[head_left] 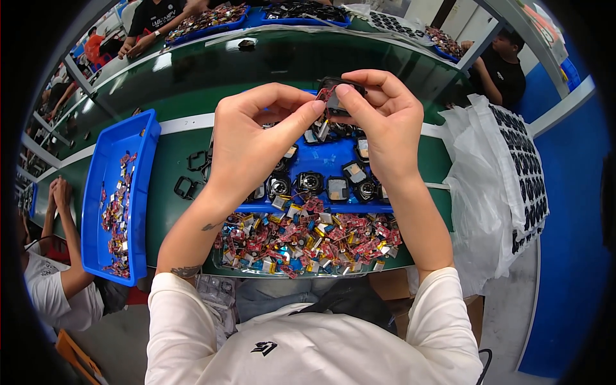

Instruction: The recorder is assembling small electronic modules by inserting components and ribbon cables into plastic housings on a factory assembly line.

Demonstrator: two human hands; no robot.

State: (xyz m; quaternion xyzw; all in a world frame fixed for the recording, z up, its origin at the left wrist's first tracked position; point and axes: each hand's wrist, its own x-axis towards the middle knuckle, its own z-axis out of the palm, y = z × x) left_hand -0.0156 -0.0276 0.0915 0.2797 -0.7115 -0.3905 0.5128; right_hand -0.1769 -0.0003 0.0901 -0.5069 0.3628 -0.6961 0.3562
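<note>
Both hands are raised close together above a blue tray (pixel 319 162). My left hand (pixel 247 138) pinches a small red circuit board (pixel 325 94) between thumb and fingertips. My right hand (pixel 391 128) grips a black watch case (pixel 331 83), its thumb over the near face. Board and case meet between the hands; whether the board sits inside the case I cannot tell. A small silver and yellow battery (pixel 323 126) hangs just below them. Several black watch cases (pixel 310 182) lie in the tray. Nearer my body is a heap of red boards with batteries (pixel 308 240).
A long blue bin (pixel 151 147) with more boards stands at the left. Loose black frames (pixel 185 187) lie beside my left forearm. At the right, white plastic sheeting (pixel 471 192) hangs by stacked black parts (pixel 523 170). Co-workers sit across and beside the green bench (pixel 276 61).
</note>
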